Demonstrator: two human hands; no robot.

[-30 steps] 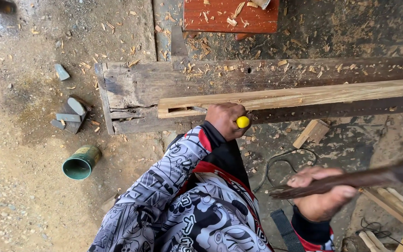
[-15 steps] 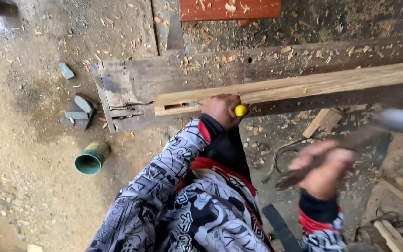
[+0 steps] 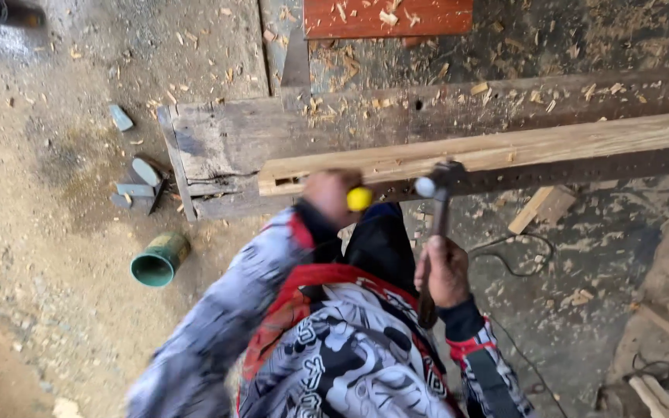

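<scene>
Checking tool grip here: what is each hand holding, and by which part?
Right hand grips the hammer mid-handle; left hand wraps the yellow-capped chisel handle.

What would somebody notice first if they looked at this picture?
Probably the hammer in the middle, gripped by the right hand, its head right next to the yellow-ended tool that the left hand holds against the long pale wooden beam. After that, the green can lying on its side on the dusty ground at the left, and the red board at the top edge.
</scene>
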